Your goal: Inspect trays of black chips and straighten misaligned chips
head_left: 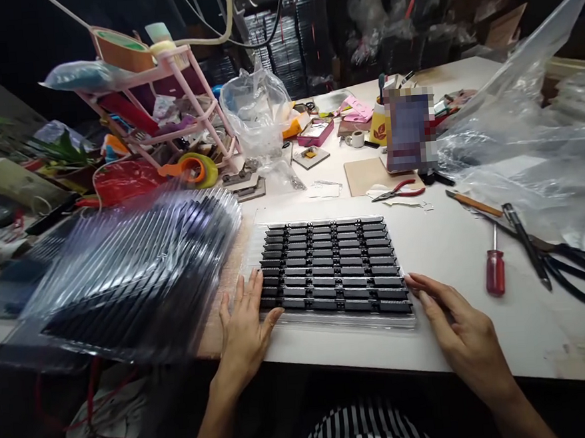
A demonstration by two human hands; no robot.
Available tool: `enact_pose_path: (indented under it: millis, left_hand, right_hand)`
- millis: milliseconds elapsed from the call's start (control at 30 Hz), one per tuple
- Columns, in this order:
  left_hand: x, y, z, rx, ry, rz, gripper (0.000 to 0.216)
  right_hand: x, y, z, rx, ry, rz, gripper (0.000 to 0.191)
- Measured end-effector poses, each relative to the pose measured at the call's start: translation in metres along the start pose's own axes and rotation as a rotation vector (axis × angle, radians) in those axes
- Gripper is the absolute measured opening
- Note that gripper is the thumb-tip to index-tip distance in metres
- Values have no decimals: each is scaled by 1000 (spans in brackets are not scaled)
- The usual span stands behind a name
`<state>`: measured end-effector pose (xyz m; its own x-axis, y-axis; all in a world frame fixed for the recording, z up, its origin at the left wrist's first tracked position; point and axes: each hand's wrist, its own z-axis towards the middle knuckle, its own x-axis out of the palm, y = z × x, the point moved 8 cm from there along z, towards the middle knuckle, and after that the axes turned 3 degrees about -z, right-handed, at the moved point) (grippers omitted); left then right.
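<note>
Head view: at left is a shiny plastic pile (141, 276). Next, the left hand (243, 326) has its fingers spread at the left edge of a clear tray (350, 321). The tray lies on the white table (332, 356) between both hands, holding rows of black parts (323, 305). Bent fingers of the right hand (460, 324) are at its right edge; whether they pinch it, I cannot tell. Farther right lies a red screwdriver (495, 275).

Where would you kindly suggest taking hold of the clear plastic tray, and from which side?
Probably best by its left and right rims at once, coming in low from both sides and keeping it level. The clear plastic tray lies flat on the table, and rows of black parts fill its middle, so the clear border seems the safer place to hold.
</note>
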<state>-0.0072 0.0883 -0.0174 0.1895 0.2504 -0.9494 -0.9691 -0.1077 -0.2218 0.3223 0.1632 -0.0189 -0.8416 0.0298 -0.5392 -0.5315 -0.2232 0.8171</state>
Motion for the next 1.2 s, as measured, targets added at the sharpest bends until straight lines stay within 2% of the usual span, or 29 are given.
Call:
enact_pose_path:
  millis: [133,233,300,467,633,767,900,967,1067,1200]
  left_hand:
    - [-1,-2,1,29,-21,-17,66]
    - [-7,1,3,-30,-44,-158,65]
    - [-15,8,2,-122,-112,-349,60]
    - [-36,34,-16,-390,-400,-780,44]
    - [-37,44,-31,-433,-444,-908,39]
    - [-39,44,-28,-387,-377,-785,37]
    - [-43,22,-10,-199,-299,-360,44]
    - [-34,5,-1,-101,-186,-167,55]
    - [-15,-14,5,-3,0,-22,78]
    - [-6,-23,4,56,65,70,88]
  right_hand:
    - [1,0,2,0,-2,2,32]
    - [-1,0,1,3,-8,-5,32]
    - [-3,1,0,10,-19,-24,32]
    - [-5,-3,-3,86,-7,-67,37]
    - [-4,-6,-2,110,-21,-97,41]
    - [-4,-4,-2,109,-42,-96,42]
    - [-3,-3,-2,127,-54,-83,42]
    - [-3,-4,-2,130,-55,-72,42]
    - [-3,-4,-2,123,-54,-62,41]
    - [-2,-2,-1,106,-48,-43,38]
